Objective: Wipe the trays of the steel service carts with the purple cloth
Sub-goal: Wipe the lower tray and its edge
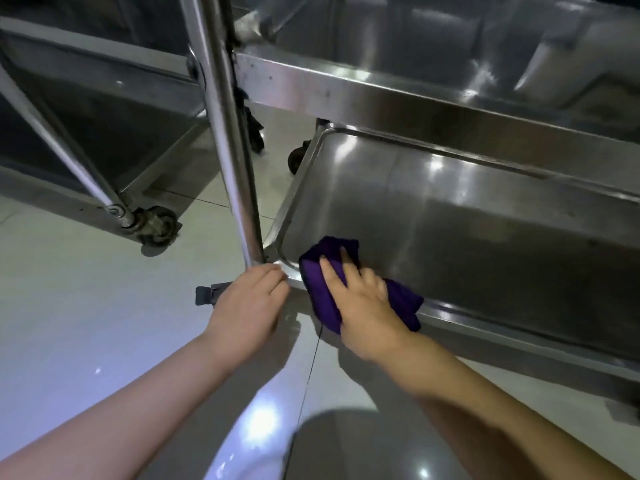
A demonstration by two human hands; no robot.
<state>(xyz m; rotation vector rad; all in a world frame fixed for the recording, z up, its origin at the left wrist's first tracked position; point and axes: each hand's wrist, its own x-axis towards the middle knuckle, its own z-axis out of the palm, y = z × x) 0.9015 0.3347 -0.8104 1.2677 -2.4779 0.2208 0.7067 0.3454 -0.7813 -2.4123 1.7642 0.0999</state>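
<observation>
The steel service cart on the right fills most of the view, and the step in hand looks to be the wiping of its bottom tray, begun at the near left corner. A second cart stands to the left, well apart across the pale tiled floor, its caster turned toward the camera; whether its trays have been wiped cannot be told from here.

The bottom tray is a shallow steel pan with a raised rim, sitting below the cart's upper tray. Most of its floor lies beyond the cloth, toward the far and right sides, so I judge the work on this tray to be at an early stage. The next move calls for a sweep away from the corner along the tray floor, with steady downward pressure and the cart held from rolling.

The right hand lies palm down, its grip wide: fingers are spread flat and press the purple cloth, which is folded and draped over the tray's near rim, partly inside the pan. The right forearm reaches in low from the lower right.

The left hand braces at the corner beside the upright post; its fingertips curl over the rim's corner, probably gripping it, though motion blur leaves that unsure.
</observation>
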